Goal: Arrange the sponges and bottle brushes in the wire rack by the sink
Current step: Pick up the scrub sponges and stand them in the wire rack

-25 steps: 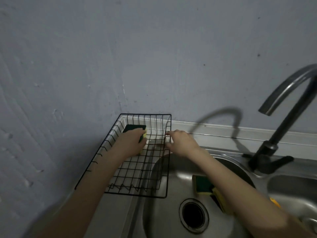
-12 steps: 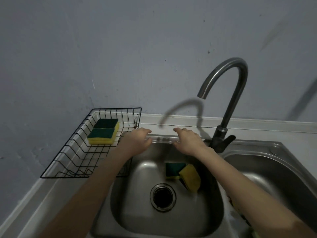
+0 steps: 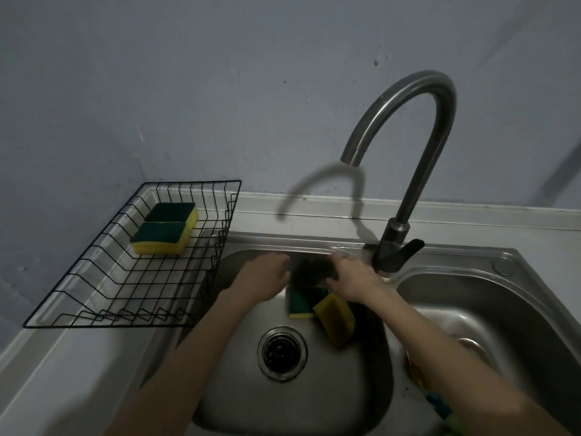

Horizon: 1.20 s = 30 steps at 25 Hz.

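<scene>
The black wire rack [image 3: 78,309] sits on the counter left of the sink. Two yellow sponges with green tops lie side by side at its back, one [image 3: 158,237] nearer and one [image 3: 173,212] behind it. Two more sponges rest in the left basin behind the drain, one flat [image 3: 300,305] and one tilted on edge [image 3: 334,319]. My left hand [image 3: 267,276] and my right hand [image 3: 350,280] hover low at the back of that basin, fingers apart, holding nothing. The right hand is just above the two sponges.
A tall curved tap [image 3: 399,234] stands behind my right hand, between the left basin [image 3: 220,388] and the right basin [image 3: 503,309]. The drain [image 3: 282,352] is in the middle of the left basin. Something blue and yellow [image 3: 440,407] peeks out under my right forearm.
Both hands have left the rack and dropped from the sink's back rim into the left basin, toward the sponges. The view has swung right and down.
</scene>
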{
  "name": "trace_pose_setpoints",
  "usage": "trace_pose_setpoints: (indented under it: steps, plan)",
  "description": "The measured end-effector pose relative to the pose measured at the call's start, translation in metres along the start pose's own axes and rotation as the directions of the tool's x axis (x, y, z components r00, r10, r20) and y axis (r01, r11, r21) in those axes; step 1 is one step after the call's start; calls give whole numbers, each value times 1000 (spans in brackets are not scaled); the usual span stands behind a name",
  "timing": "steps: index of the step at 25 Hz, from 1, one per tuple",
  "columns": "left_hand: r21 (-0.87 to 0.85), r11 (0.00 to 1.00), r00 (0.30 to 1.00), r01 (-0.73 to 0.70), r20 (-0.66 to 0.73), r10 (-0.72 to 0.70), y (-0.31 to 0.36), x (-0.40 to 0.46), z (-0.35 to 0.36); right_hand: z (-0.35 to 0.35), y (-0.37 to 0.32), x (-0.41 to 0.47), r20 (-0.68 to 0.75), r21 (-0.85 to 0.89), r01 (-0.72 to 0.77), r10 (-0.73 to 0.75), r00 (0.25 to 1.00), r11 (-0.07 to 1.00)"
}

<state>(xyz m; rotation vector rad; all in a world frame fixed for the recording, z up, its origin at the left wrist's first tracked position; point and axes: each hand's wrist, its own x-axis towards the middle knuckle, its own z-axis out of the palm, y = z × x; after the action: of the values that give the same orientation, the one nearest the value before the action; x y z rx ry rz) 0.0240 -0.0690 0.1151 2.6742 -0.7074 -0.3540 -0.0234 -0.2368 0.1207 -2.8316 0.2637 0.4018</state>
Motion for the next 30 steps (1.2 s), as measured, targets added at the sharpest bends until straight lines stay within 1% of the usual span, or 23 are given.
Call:
trace_pose_setpoints:
  steps: [7,10,12,14,19,23,25,30]
  plan:
    - [-64,995,985,81,154,-71,-15,34,60,42,13,40,164,22,-30,26,986,999]
    - [-90,993,980,71,192,-52,-21,47,81,51,18,51,227,21,-54,48,973,998]
    - [-104,991,978,86,201,-64,-25,55,98,59,23,57,279,16,-77,70,958,997]
    - [-86,992,974,94,213,-74,-28,63,115,68,29,63,318,10,-92,84,944,996]
    - [49,993,958,110,261,-119,-33,81,139,93,28,75,382,26,-119,100,919,993]
    - [73,991,943,115,307,-132,-39,84,159,108,32,81,359,46,-156,129,924,987]
    - [58,989,946,138,288,-149,-40,83,168,111,34,82,347,57,-169,140,927,984]
    - [-1,982,973,191,133,-189,-38,77,179,112,36,82,337,109,-195,149,930,975]
